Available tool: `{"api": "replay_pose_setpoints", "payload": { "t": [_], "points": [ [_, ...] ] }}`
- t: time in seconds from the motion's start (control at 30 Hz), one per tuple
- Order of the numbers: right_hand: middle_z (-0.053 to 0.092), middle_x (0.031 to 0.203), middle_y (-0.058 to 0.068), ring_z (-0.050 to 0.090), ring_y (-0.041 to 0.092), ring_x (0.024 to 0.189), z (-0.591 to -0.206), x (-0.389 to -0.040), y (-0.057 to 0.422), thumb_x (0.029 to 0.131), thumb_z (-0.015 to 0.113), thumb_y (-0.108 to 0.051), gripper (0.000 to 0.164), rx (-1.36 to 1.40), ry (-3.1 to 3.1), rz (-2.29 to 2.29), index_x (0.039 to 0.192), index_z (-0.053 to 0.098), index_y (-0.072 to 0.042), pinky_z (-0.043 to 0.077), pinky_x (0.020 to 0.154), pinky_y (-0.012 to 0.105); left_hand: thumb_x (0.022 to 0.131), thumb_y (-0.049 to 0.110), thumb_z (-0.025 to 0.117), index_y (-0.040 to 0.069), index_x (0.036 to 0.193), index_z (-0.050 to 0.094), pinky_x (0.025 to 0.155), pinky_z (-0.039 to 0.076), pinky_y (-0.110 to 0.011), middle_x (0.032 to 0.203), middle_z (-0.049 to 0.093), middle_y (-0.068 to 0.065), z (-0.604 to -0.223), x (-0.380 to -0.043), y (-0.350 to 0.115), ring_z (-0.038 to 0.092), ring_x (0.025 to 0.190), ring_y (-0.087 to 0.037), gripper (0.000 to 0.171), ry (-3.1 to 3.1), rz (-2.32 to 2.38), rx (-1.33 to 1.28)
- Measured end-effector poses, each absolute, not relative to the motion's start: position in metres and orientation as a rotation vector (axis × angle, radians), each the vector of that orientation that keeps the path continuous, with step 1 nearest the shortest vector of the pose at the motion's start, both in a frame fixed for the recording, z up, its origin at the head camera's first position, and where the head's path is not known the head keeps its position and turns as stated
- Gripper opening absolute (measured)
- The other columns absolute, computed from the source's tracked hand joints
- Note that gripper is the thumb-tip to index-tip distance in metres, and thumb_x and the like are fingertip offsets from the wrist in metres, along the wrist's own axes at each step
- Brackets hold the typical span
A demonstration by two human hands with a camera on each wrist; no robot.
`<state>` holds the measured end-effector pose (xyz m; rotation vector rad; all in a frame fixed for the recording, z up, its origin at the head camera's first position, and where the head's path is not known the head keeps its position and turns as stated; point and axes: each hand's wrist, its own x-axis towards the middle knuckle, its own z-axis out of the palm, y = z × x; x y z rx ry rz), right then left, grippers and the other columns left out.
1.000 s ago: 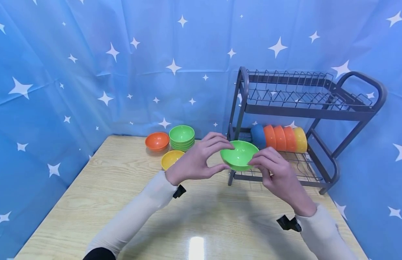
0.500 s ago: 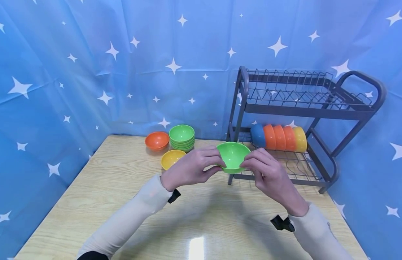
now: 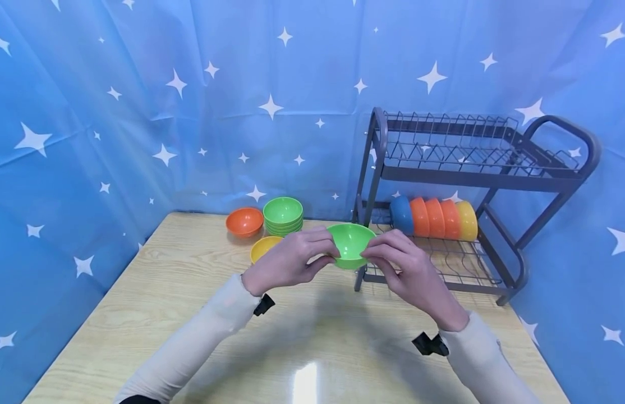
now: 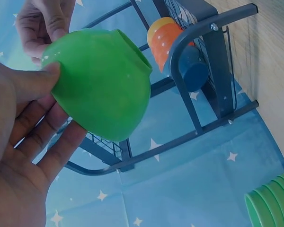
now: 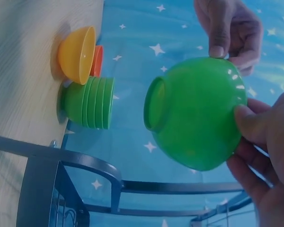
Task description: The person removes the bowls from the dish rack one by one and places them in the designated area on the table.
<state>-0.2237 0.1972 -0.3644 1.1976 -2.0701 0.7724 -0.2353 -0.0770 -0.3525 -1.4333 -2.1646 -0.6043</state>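
A green bowl is held up between both hands, above the table and in front of the rack's left end. On its left rim, the left hand pinches it between thumb and fingers. The right hand pinches the opposite rim. Seen from the left wrist, the bowl's outer wall and foot ring show, with the left thumb on the near side. From the right wrist, the same bowl shows its underside, and the right thumb presses its wall.
A dark two-tier dish rack stands at the right. Its lower shelf holds a blue bowl, several orange bowls and a yellow bowl on their sides. Back left are stacked green bowls, an orange bowl and a yellow bowl.
Both hands have moved left with the green bowl, away from the rack. The left hand's fingers have closed from a wider spread onto the rim. Bowls on table and rack stay put.
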Motion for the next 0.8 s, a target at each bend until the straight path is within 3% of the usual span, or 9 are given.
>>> {"api": "replay_pose_setpoints", "payload": {
  "t": [0.23, 0.4, 0.5, 0.63, 0.8],
  "points": [
    [0.070, 0.119, 0.004, 0.062, 0.020, 0.115, -0.364, -0.236, 0.193, 0.083, 0.082, 0.001, 0.036, 0.977, -2.170, 0.888, 0.116, 0.074, -0.009, 0.042, 0.105, 0.009, 0.089, 0.004, 0.077, 0.012, 0.094, 0.070, 0.083, 0.055, -0.019, 0.094, 0.068, 0.004, -0.356, -0.243, -0.091, 0.063, 0.092, -0.010, 0.012, -2.167, -0.610, -1.357],
    [0.068, 0.129, 0.008, 0.065, 0.024, 0.114, -0.364, -0.249, 0.192, 0.089, 0.079, -0.009, 0.040, 0.779, -2.212, 0.959, 0.128, 0.068, -0.007, 0.046, 0.101, 0.011, 0.089, 0.004, 0.077, 0.011, 0.095, 0.072, 0.076, 0.052, -0.021, 0.092, 0.068, 0.004, -0.360, -0.251, -0.103, 0.060, 0.086, -0.012, 0.011, -2.183, -0.599, -1.281],
    [0.065, 0.134, 0.009, 0.065, 0.024, 0.116, -0.362, -0.257, 0.191, 0.092, 0.077, -0.016, 0.046, 0.668, -2.254, 1.036, 0.136, 0.063, -0.007, 0.053, 0.103, 0.025, 0.089, 0.002, 0.076, 0.010, 0.094, 0.072, 0.073, 0.051, -0.022, 0.090, 0.067, 0.003, -0.363, -0.259, -0.110, 0.060, 0.083, -0.013, 0.010, -2.189, -0.583, -1.238],
    [0.060, 0.140, 0.010, 0.060, 0.027, 0.125, -0.358, -0.267, 0.188, 0.096, 0.074, -0.026, 0.055, 0.539, -2.310, 1.199, 0.145, 0.054, -0.011, 0.052, 0.108, 0.047, 0.088, 0.001, 0.076, 0.010, 0.094, 0.072, 0.070, 0.052, -0.023, 0.091, 0.068, 0.002, -0.365, -0.270, -0.119, 0.060, 0.082, -0.014, 0.011, -2.204, -0.577, -1.184],
    [0.054, 0.150, 0.002, 0.054, 0.023, 0.135, -0.350, -0.278, 0.185, 0.098, 0.069, -0.042, 0.063, 0.419, -2.379, 1.374, 0.153, 0.044, -0.023, 0.046, 0.115, 0.048, 0.087, -0.001, 0.076, 0.008, 0.094, 0.071, 0.075, 0.058, -0.027, 0.094, 0.070, -0.002, -0.368, -0.282, -0.127, 0.064, 0.088, -0.017, 0.012, -2.257, -0.578, -1.095]
  ]
}}
